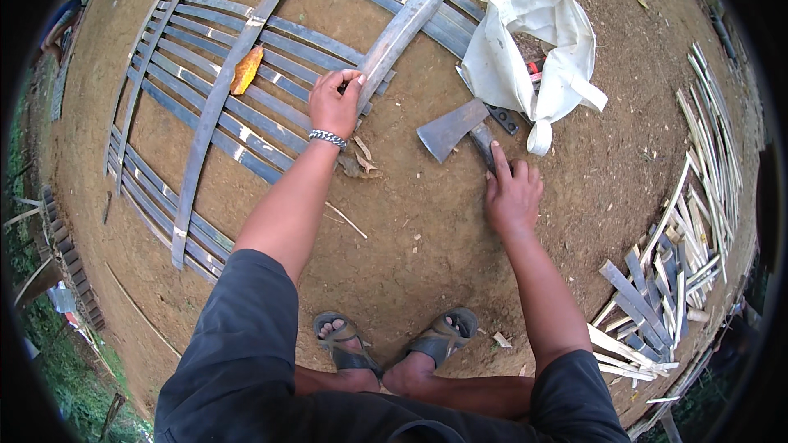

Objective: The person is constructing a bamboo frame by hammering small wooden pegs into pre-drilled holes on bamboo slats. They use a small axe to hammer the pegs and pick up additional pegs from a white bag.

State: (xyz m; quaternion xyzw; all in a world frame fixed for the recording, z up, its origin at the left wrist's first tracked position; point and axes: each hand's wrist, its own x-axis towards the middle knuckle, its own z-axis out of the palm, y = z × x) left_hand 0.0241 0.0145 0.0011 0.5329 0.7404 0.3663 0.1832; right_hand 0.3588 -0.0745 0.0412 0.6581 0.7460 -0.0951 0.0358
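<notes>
Left hand (335,102) gripping slat (408,20), frame centre; right hand (512,193) closing on axe (460,130) handle. Risking blade nicking nearby fingers.

Hatchet (453,127) handle was mostly buried under the right hand (512,194), so couldn't judge that grip. The white bag (533,41) covered whatever was inside, and the bamboo slat (408,22) ran off the top edge.

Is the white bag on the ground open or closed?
Open: the white bag lies slumped on the dirt, its mouth gaping, with dark contents showing inside.
</notes>
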